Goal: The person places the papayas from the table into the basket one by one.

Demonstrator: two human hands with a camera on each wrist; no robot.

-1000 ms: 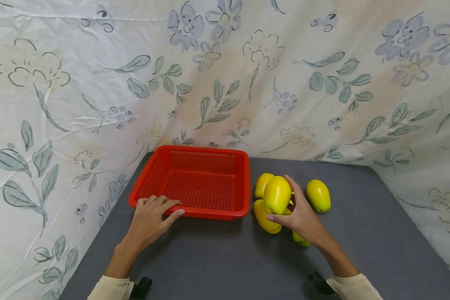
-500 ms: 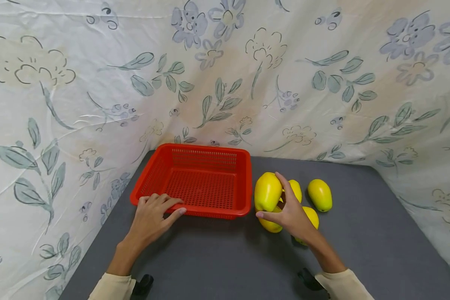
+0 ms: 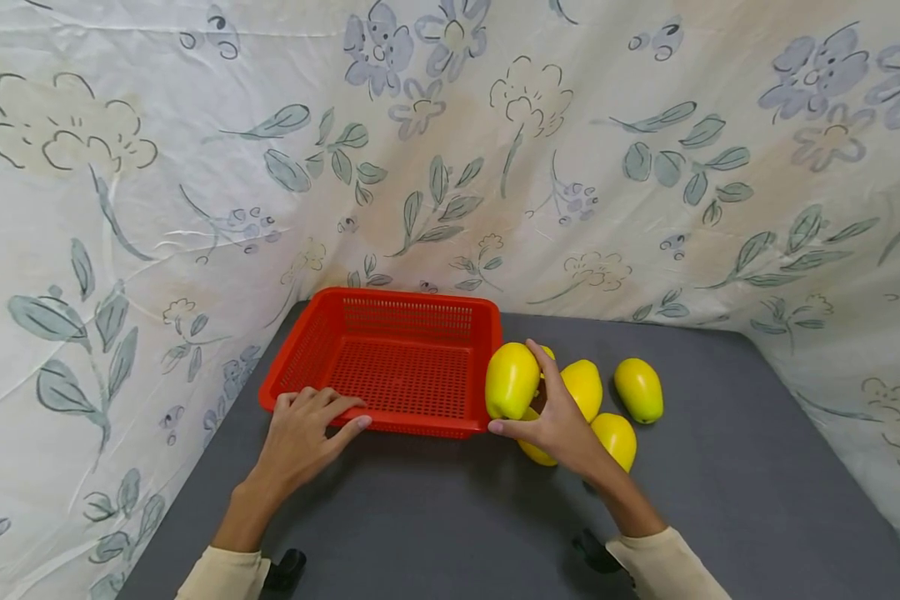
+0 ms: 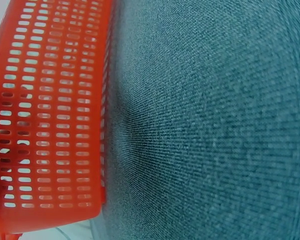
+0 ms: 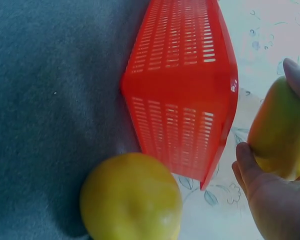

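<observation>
A red plastic basket (image 3: 397, 423) with slotted walls stands at the table's left. My left hand (image 3: 300, 446) holds its near rim toward the left corner, fingers over the rim and thumb on the outer side. Finger shadows show through the slots of the basket wall (image 4: 60, 125) in the left wrist view. In my right hand (image 3: 558, 421) is a yellow oblong fruit (image 3: 512, 381), pinched between thumb and fingers, raised beside the basket's right edge. From the right wrist, the held fruit (image 5: 280, 132) appears above rim height, apart from the basket.
Several similar yellow fruits lie right of the basket, among them one fruit (image 3: 582, 389) behind my right hand, another (image 3: 615, 439) by the wrist and one (image 3: 639, 390) farther right. A floral cloth (image 3: 450, 167) hangs behind the grey table (image 3: 420, 517).
My right hand has carried the yellow fruit leftward from above the other fruits to the basket's right edge. The left hand has stayed on the rim.
</observation>
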